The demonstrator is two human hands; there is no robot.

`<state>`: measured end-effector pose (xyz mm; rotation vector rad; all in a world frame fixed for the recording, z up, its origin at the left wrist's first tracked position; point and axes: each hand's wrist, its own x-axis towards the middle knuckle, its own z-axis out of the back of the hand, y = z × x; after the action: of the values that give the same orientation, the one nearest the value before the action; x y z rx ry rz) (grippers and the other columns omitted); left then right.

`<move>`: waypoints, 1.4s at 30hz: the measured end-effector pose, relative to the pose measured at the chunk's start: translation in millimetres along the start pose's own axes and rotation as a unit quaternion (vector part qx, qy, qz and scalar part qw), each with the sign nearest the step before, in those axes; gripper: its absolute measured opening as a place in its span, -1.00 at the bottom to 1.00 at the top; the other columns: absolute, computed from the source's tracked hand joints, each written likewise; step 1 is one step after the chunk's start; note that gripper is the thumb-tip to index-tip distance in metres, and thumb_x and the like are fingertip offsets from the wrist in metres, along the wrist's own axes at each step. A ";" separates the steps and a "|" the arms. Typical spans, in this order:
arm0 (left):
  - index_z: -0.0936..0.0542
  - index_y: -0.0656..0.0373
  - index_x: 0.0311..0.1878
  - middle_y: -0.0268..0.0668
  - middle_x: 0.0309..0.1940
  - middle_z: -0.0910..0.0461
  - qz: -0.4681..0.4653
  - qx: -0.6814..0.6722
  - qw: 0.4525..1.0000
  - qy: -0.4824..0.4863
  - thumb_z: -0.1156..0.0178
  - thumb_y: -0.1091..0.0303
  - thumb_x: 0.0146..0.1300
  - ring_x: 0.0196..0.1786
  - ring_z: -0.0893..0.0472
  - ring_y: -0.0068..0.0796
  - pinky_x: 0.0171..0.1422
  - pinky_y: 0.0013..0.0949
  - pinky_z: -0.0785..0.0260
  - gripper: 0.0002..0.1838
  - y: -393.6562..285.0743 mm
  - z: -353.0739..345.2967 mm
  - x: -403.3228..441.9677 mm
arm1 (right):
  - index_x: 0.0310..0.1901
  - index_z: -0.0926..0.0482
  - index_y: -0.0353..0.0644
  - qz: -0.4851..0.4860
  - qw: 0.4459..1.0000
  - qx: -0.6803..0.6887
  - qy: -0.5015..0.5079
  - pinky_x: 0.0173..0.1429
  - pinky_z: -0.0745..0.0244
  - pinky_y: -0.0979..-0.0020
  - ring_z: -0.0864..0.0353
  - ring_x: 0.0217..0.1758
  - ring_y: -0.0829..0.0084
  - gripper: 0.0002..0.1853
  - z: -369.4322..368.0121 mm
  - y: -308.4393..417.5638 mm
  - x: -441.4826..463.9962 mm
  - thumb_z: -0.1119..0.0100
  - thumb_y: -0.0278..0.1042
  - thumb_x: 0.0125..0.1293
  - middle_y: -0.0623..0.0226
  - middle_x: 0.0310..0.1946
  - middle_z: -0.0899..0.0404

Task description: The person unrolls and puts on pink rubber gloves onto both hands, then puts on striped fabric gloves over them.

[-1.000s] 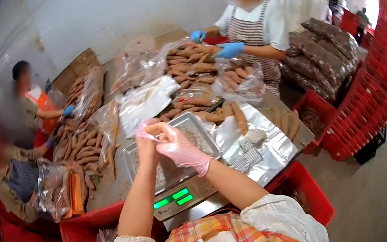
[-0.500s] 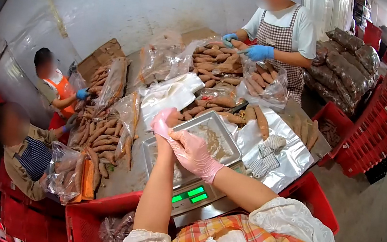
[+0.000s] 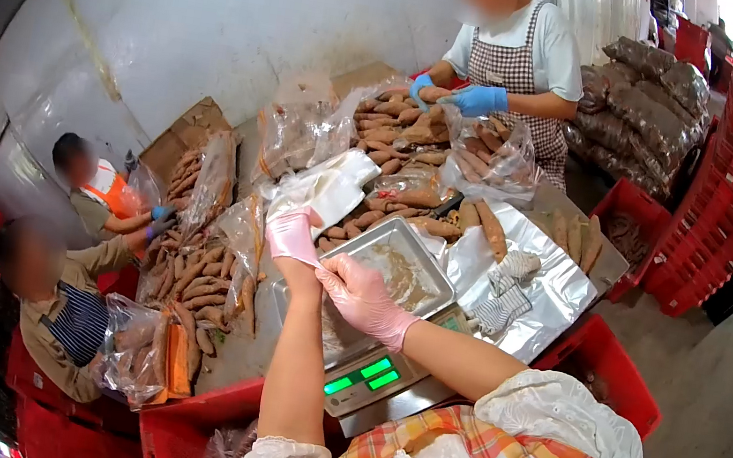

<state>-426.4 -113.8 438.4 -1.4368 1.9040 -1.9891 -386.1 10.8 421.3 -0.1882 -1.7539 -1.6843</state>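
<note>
My left hand (image 3: 292, 235) is raised over the left edge of the metal weighing tray (image 3: 399, 267), in a pink glove that leaves the wrist bare. Its fingers point away from me, and I cannot make out how they are bent. My right hand (image 3: 366, 297), also in a pink glove, is closed at the left wrist, pinching the stretched cuff of the left glove. Under the tray stands a scale (image 3: 377, 382) with lit green displays. Sweet potatoes (image 3: 358, 223) lie just beyond my left hand.
Silver sheeting (image 3: 537, 292) with a striped cloth glove (image 3: 505, 297) lies right of the tray. Across the table, a person in blue gloves (image 3: 476, 100) handles sweet potatoes. Two people work at the left beside a pile (image 3: 199, 270). Red crates (image 3: 609, 379) stand around the table.
My left hand has shifted slightly left and down in view, and the glove cuff between my hands is pulled toward my right hand. The view has tilted a little.
</note>
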 end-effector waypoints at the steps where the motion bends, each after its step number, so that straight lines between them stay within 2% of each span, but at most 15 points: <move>1: -0.52 0.30 -0.38 -0.23 -0.58 -0.55 -0.067 0.056 0.995 0.038 -0.02 0.15 0.26 -0.54 -0.53 -0.42 -0.41 -0.44 -0.34 -0.65 -3.1 -0.2 2.4 | -0.23 -0.49 -0.28 0.000 1.000 0.003 -0.004 -0.29 -0.41 0.46 -0.48 -0.44 0.52 -0.83 -0.6 3.1 0.9 -0.11 -0.33 0.30 0.21 -0.48 -0.54; 6: -0.51 0.37 -0.10 -0.14 -0.31 -0.59 0.320 -0.069 0.926 0.186 0.13 0.21 0.35 -0.29 -0.56 -0.38 -0.18 -0.41 -0.41 -0.62 -27.6 -6.6 -0.8 | -0.26 -0.49 -0.27 0.009 1.000 -0.009 -0.016 -0.29 -0.41 0.46 -0.48 -0.45 0.47 -0.84 5.9 11.0 13.6 -0.12 -0.33 0.29 0.17 -0.47 -0.53; 13: -0.56 0.39 -0.16 -0.08 -0.24 -0.60 0.181 -0.171 0.955 0.163 0.10 0.20 0.33 -0.25 -0.58 -0.33 -0.16 -0.42 -0.41 -0.60 -7.0 -2.9 -1.3 | -0.30 -0.47 -0.28 -0.027 0.999 0.035 -0.026 -0.29 -0.41 0.41 -0.51 -0.46 0.39 -0.86 7.5 11.8 10.9 -0.12 -0.37 0.27 0.13 -0.48 -0.51; 14: -0.54 0.41 -0.12 -0.04 -0.23 -0.59 0.196 0.024 0.971 0.134 0.08 0.05 0.33 -0.26 -0.59 -0.28 -0.16 -0.37 -0.42 -0.50 -4.1 -8.9 6.6 | -0.30 -0.47 -0.28 0.038 0.999 -0.011 -0.014 -0.30 -0.41 0.39 -0.52 -0.45 0.34 -0.87 5.7 12.8 8.6 -0.12 -0.39 0.25 0.12 -0.49 -0.50; 17: -0.51 0.37 -0.07 -0.03 -0.21 -0.58 0.289 -0.029 0.935 0.202 0.06 -0.10 0.29 -0.27 -0.59 -0.24 -0.16 -0.36 -0.40 -0.41 21.2 10.6 20.0 | -0.32 -0.46 -0.27 0.114 0.993 -0.043 -0.002 -0.33 -0.39 0.34 -0.53 -0.44 0.19 -0.90 0.3 15.8 4.5 -0.12 -0.43 0.22 0.10 -0.52 -0.46; 19: -0.48 0.37 0.01 -0.02 -0.14 -0.56 0.368 -0.065 0.888 0.269 0.12 -0.16 0.30 -0.16 -0.57 -0.25 -0.07 -0.35 -0.36 -0.34 37.4 18.8 33.0 | -0.33 -0.39 -0.21 0.102 0.993 -0.036 0.039 -0.32 -0.37 0.16 -0.52 -0.38 0.03 -0.86 -3.3 15.9 5.4 -0.06 -0.33 0.25 0.05 -0.51 -0.46; 21: -0.31 0.30 0.24 0.00 0.01 -0.51 0.223 0.065 0.933 0.276 0.20 -0.29 0.26 0.16 -0.44 -0.24 0.21 -0.35 -0.19 -0.21 20.8 11.4 16.1 | -0.35 -0.38 -0.22 0.092 0.994 -0.036 0.043 -0.31 -0.36 0.15 -0.51 -0.36 0.01 -0.84 -4.3 21.7 3.7 -0.05 -0.32 0.25 0.04 -0.50 -0.46; 23: -0.28 0.31 0.26 0.02 0.13 -0.42 0.286 0.125 0.883 0.352 0.25 -0.27 0.29 0.26 -0.34 -0.23 0.36 -0.27 -0.02 -0.21 4.7 7.7 26.5 | -0.36 -0.37 -0.22 0.027 0.998 -0.023 0.060 -0.29 -0.35 0.13 -0.50 -0.34 -0.01 -0.85 -3.0 24.1 5.4 -0.04 -0.33 0.26 0.03 -0.49 -0.47; 27: -0.24 0.11 0.33 -0.23 0.26 -0.33 0.248 -0.159 0.827 0.478 0.40 -0.33 0.30 0.33 -0.24 -0.15 0.47 -0.13 0.22 -0.22 53.3 15.2 45.1 | -0.36 -0.37 -0.22 0.011 0.996 -0.045 0.072 -0.28 -0.34 0.11 -0.49 -0.34 -0.04 -0.85 -6.7 23.1 7.6 -0.01 -0.32 0.27 0.02 -0.49 -0.47; 32: -0.39 0.28 0.17 -0.17 0.15 -0.45 0.289 0.133 0.847 0.425 0.41 -0.36 0.28 0.28 -0.32 -0.16 0.45 -0.08 0.16 -0.16 14.2 4.3 30.6 | -0.31 -0.42 -0.23 0.116 0.990 -0.039 0.075 -0.25 -0.38 0.14 -0.51 -0.34 -0.02 -0.86 -23.0 25.6 8.5 -0.02 -0.33 0.24 0.01 -0.49 -0.48; 35: -0.54 0.20 0.06 -0.09 0.03 -0.54 0.193 0.107 0.945 0.242 0.49 -0.42 0.24 0.21 -0.40 -0.36 0.34 -0.32 -0.11 -0.10 -2.8 -1.0 35.8 | -0.32 -0.45 -0.24 0.117 0.986 -0.071 0.097 -0.24 -0.40 0.18 -0.53 -0.34 0.04 -0.87 -17.2 34.7 11.7 -0.06 -0.36 0.21 0.05 -0.48 -0.49; 37: -0.51 0.13 0.12 -0.14 0.30 -0.27 0.252 0.041 0.966 0.038 0.60 -0.47 0.19 0.39 -0.15 -0.33 0.45 -0.30 0.10 -0.04 -47.2 -20.2 23.0 | -0.33 -0.46 -0.24 0.101 0.986 -0.071 0.108 -0.25 -0.40 0.19 -0.53 -0.35 0.05 -0.88 -17.4 38.1 9.6 -0.06 -0.37 0.21 0.05 -0.49 -0.49; 38: -0.34 0.07 0.28 -0.18 0.43 0.03 0.235 0.035 0.968 0.084 0.68 -0.51 0.13 0.48 0.11 -0.22 0.50 -0.27 0.31 0.00 -54.1 -18.0 24.7 | -0.33 -0.46 -0.24 0.106 0.984 -0.069 0.125 -0.26 -0.40 0.19 -0.53 -0.36 0.05 -0.88 -16.6 38.0 12.1 -0.07 -0.37 0.21 0.05 -0.49 -0.49; 40: -0.25 0.07 0.33 -0.14 0.42 0.02 0.121 0.077 0.972 0.187 0.65 -0.50 0.14 0.46 0.06 -0.15 0.49 -0.25 0.24 -0.02 -20.0 6.4 42.9 | -0.31 -0.47 -0.23 0.085 0.985 -0.066 0.135 -0.26 -0.41 0.21 -0.54 -0.35 0.07 -0.88 -14.5 38.3 16.1 -0.07 -0.37 0.19 0.05 -0.49 -0.50; 42: -0.02 0.08 0.41 -0.08 0.39 -0.04 0.166 -0.212 0.910 0.314 0.54 -0.46 0.20 0.40 -0.08 0.01 0.45 -0.14 0.04 -0.09 -18.5 19.9 65.8 | -0.31 -0.47 -0.23 0.056 0.991 -0.036 0.120 -0.25 -0.41 0.21 -0.55 -0.34 0.08 -0.87 -8.7 41.8 21.2 -0.08 -0.36 0.18 0.05 -0.46 -0.52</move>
<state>-441.7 -163.4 487.2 -0.4310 2.7400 -2.0998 -376.1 1.6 467.1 -0.1092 -1.4799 -1.6182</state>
